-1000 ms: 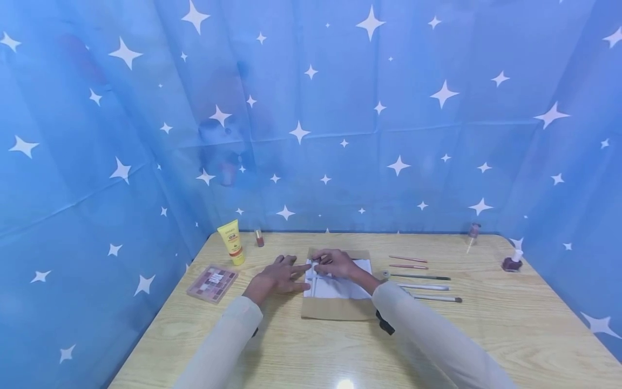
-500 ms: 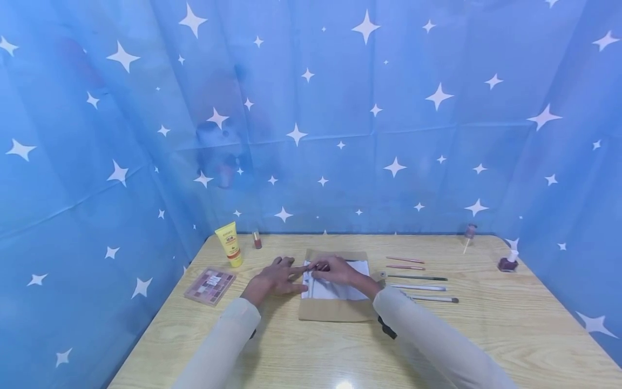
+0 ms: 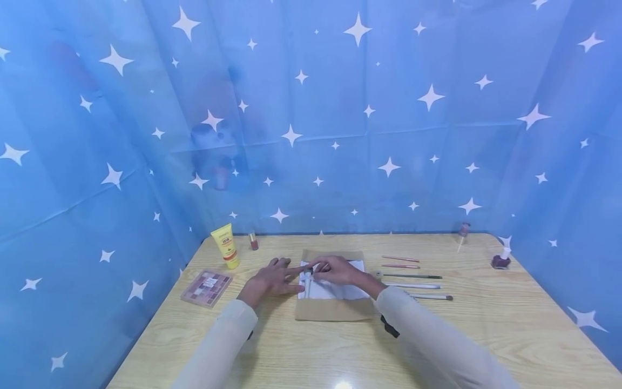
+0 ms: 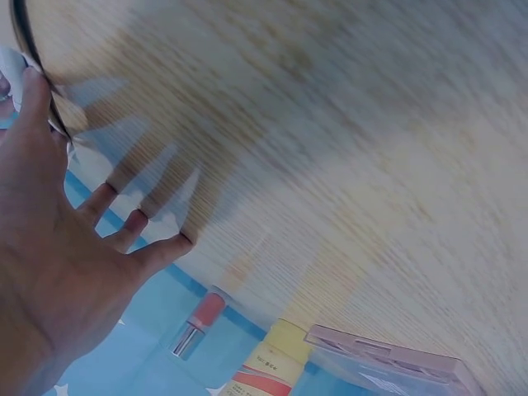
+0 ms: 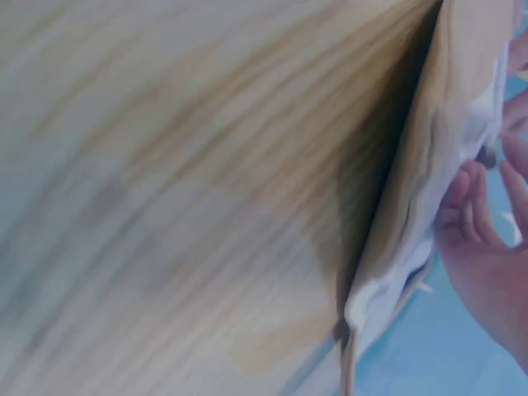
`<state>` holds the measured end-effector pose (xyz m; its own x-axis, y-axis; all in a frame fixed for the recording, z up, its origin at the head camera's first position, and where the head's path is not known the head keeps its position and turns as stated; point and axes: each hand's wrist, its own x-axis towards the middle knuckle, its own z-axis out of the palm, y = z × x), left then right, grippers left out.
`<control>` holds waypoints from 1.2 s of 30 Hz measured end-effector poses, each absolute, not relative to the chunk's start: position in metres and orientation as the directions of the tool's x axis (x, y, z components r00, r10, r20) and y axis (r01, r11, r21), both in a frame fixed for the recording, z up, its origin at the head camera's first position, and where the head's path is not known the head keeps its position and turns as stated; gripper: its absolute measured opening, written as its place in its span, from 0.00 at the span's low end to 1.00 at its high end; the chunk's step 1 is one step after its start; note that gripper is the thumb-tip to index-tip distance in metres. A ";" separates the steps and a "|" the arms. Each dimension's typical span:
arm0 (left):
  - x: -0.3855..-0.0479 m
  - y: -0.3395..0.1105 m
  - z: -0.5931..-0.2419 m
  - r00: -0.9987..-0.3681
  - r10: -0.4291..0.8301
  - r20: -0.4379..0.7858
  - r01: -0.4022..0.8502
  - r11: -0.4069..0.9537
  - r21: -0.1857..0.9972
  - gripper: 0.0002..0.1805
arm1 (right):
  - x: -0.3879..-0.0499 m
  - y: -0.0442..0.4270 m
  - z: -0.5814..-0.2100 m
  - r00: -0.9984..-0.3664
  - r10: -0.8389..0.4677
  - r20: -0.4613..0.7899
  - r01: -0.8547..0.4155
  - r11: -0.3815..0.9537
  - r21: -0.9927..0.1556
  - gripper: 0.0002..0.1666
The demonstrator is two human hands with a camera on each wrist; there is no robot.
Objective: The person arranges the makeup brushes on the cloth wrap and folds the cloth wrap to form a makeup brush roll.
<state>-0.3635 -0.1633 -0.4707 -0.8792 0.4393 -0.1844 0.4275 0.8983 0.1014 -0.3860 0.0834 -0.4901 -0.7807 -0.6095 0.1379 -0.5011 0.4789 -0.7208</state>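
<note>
A shallow brown cardboard box (image 3: 334, 310) lined with white cloth (image 3: 335, 292) lies at the table's middle. Along the cloth's left side is a pale, slim item with a dark end (image 3: 308, 281), which I cannot identify. My left hand (image 3: 274, 278) rests with spread fingers at the box's left edge, thumb and index on the cloth. In the left wrist view that hand (image 4: 66, 247) has its other fingertips on the table. My right hand (image 3: 335, 270) bends its fingers at the dark end; in the right wrist view the hand (image 5: 487, 256) has curled fingers against the cloth.
Left of the box are a palette (image 3: 207, 288), a yellow tube (image 3: 225, 247) and a small red bottle (image 3: 254, 241). To the right lie several brushes (image 3: 413, 276), beside my right forearm. Farther right stand a dark polish bottle (image 3: 501, 260) and a pinkish item (image 3: 464, 230).
My right fingers have shifted slightly on the pale item, whose dark end shows more now. The left hand keeps its place on the box edge. The head view has moved a little.
</note>
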 end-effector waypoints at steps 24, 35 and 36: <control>-0.360 -0.169 -0.476 -0.879 0.444 -0.174 0.425 0.895 0.139 0.40 | -0.353 0.191 -0.451 -0.760 -0.614 0.212 -0.556 0.445 -0.702 0.21; -0.361 -0.169 -0.477 -0.880 0.449 -0.157 0.426 0.890 0.161 0.41 | -0.332 0.241 -0.440 -0.773 -0.589 0.234 -0.573 0.490 -0.657 0.18; -0.361 -0.169 -0.477 -0.879 0.449 -0.160 0.426 0.890 0.160 0.41 | -0.330 0.246 -0.440 -0.773 -0.590 0.232 -0.572 0.490 -0.658 0.19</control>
<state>-0.3607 -0.1691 -0.4774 -0.8790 0.4492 -0.1596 0.4259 0.8904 0.1604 -0.3302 0.2460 -0.4403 -0.7732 -0.5903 0.2319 -0.5716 0.4904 -0.6579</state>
